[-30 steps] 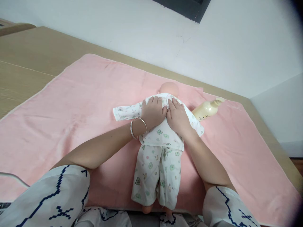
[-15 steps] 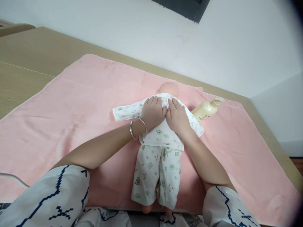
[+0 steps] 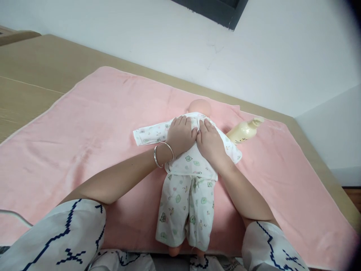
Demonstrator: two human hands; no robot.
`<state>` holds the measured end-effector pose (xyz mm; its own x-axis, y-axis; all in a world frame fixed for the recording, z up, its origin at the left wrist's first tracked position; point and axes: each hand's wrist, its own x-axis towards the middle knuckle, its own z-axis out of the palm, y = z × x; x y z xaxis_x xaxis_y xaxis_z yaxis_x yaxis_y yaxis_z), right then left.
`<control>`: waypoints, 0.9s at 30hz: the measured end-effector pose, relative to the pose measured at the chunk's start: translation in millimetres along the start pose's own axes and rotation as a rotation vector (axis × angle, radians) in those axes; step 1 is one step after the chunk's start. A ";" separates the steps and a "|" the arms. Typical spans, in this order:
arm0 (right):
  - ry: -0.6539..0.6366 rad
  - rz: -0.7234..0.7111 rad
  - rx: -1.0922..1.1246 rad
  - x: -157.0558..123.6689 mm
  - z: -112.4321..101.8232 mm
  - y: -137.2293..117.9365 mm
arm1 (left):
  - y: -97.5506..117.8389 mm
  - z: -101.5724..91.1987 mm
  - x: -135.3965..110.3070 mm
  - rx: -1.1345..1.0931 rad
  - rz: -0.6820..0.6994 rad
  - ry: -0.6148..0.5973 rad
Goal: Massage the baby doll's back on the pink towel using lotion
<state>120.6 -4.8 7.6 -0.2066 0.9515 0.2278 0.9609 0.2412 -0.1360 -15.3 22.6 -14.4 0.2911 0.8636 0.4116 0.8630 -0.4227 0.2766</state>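
Note:
A baby doll (image 3: 192, 162) in a white printed top and trousers lies on a pink blanket (image 3: 113, 101), its bald head at the far end and its feet towards me. No facial features show on the head, so it seems to be face down. Flat on the left side of its upper back rests my left hand (image 3: 181, 135), fingers stretched forward, a silver bangle on the wrist. My right hand (image 3: 210, 143) lies flat on the other side, the two thumbs almost touching. Neither hand grips anything.
A cream pump bottle (image 3: 244, 131) lies tilted on the blanket, right of the doll's sleeve. The wooden table (image 3: 36, 60) shows around the blanket, with a white wall (image 3: 141, 34) behind. A white cable (image 3: 17, 215) runs in at the lower left.
Both hands stay on the doll's back with hardly any movement. The whole view has shifted very slightly.

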 end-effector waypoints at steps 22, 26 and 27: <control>0.053 -0.016 0.278 2.8 -0.1 9.7 | -9.6 22.0 -1.8 -0.340 -0.088 0.132; 0.168 -0.024 0.305 1.5 -11.9 14.8 | -9.5 21.4 -1.7 -0.335 -0.063 0.127; 0.222 -0.013 0.294 1.1 -13.5 15.2 | -9.4 21.2 -1.7 -0.337 -0.058 0.126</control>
<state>137.4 -2.6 18.8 -0.1425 0.8913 0.4305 0.8578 0.3282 -0.3955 -15.2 30.9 -36.1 0.1743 0.8571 0.4848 0.6860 -0.4589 0.5646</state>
